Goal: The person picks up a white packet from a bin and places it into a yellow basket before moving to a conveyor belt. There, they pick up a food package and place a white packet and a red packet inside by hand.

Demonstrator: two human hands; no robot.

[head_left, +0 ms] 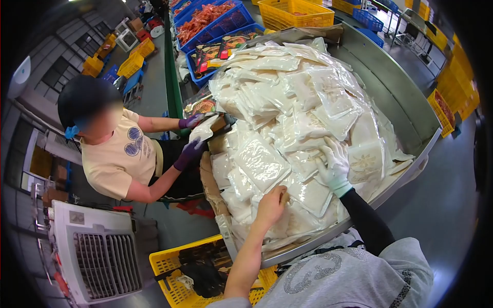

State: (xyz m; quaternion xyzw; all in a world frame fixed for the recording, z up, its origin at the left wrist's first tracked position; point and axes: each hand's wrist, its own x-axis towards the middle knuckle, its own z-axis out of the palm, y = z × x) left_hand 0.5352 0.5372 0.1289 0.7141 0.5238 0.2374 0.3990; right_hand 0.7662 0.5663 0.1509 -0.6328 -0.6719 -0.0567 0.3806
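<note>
A large heap of clear plastic packets with white contents (308,123) fills a metal bin before me. My left hand (271,204), bare, is closed at the lower corner of a glossy packet (261,158), its fingertips partly hidden. To its right my right hand (335,167), in a white glove with a black sleeve behind it, lies with spread fingers on the packets. A flat packet with a printed pattern (366,160) is just beside the glove.
At the left a co-worker in purple gloves (190,153) holds a white packet (204,128). The metal bin wall (390,77) rises at right. Blue crates (241,20) and a yellow crate (295,15) stand behind. Below is a yellow basket (164,264) with dark items.
</note>
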